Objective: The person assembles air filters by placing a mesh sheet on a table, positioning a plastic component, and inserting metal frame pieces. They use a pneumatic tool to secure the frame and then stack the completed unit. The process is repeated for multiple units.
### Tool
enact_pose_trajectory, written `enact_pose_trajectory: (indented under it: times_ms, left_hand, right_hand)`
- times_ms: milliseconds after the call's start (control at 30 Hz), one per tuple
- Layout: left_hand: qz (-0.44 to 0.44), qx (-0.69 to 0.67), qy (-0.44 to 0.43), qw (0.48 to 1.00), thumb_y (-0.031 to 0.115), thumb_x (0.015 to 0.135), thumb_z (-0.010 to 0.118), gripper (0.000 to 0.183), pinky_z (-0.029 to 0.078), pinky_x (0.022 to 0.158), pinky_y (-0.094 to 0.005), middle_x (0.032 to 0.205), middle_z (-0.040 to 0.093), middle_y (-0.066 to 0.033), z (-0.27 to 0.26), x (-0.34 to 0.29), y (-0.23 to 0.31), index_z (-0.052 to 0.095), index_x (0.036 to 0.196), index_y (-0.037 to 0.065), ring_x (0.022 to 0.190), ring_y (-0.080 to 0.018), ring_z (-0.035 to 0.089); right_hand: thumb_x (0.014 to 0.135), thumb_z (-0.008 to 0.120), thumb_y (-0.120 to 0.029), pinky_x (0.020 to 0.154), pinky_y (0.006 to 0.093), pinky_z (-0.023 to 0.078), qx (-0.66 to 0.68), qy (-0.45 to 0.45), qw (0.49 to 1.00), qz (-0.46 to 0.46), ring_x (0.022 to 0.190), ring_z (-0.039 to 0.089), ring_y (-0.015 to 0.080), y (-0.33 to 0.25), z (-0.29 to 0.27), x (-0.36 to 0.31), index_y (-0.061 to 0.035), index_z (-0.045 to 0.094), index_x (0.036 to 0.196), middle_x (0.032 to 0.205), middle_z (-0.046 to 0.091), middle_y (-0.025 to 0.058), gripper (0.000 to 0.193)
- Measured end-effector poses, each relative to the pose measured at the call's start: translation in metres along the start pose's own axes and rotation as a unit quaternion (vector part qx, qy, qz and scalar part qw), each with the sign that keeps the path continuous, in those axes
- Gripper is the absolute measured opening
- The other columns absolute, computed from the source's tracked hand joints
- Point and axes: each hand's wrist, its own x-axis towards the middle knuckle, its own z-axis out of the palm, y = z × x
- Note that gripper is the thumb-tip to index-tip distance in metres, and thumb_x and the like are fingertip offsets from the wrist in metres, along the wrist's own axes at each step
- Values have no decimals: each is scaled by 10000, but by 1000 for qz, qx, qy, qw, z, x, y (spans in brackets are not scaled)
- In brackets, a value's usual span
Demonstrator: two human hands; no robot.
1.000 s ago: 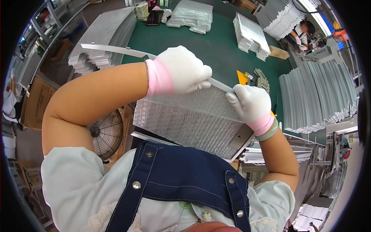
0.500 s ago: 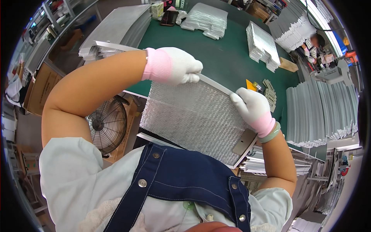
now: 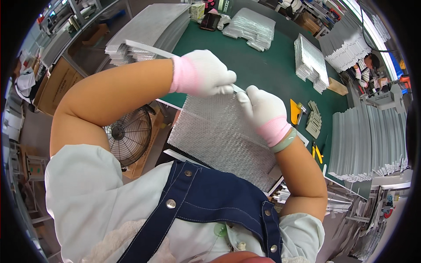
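A silver mesh panel [image 3: 210,127] lies in front of me, near the table's front edge. Along its far edge runs a thin pale metal strip [image 3: 147,47], whose left end sticks out well past the panel. My left hand [image 3: 206,74], in a white knitted glove with a pink cuff, is closed around this strip, fingers curled over it. Just right of it, my gloved right hand [image 3: 264,108] pinches the same strip between thumb and fingers. Both hands hide parts of the strip and the panel edge. Another pale strip [image 3: 184,157] shows at the panel's near side.
Stacked mesh panels [image 3: 149,26] stand at the back left, with smaller silver stacks [image 3: 250,26] farther back. On the green table [image 3: 258,65] lie a small hammer [image 3: 301,109], yellow-handled pliers [image 3: 316,152] and a wooden block [image 3: 337,86]. Many metal strips [image 3: 366,140] fill the right; a fan [image 3: 129,136] stands left.
My right hand has slid left along the strip, close to my left hand. The left hand keeps its grip. The whole view has shifted slightly, bringing the pliers into sight.
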Motion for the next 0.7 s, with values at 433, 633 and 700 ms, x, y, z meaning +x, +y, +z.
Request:
enact_pose_trajectory:
  times_ms: [433,633,700]
  left_hand:
    - [-99,-288,-154,940,268,967,570,262,492,763,-337,860,656,-68,-1,2,-28,648,1065,38,826,-181,624]
    - [-112,-241,-199,943,323,966,588,346,504,808,-354,941,669,-108,3,3,-27,623,1154,35,887,-221,644]
    - [-121,-210,-159,957,343,954,607,367,505,817,-372,952,663,-126,2,-3,-20,618,1160,39,900,-254,644]
  right_hand:
    - [970,568,-410,703,360,493,264,-151,948,93,697,623,239,12,8,21,-4,669,975,742,641,117,418]
    - [1007,429,-489,710,434,486,142,-182,972,49,749,630,361,11,18,28,-18,622,900,765,642,178,520]
    - [1013,401,-499,711,457,482,93,-155,983,35,767,628,385,8,20,26,-24,604,868,771,641,189,537]
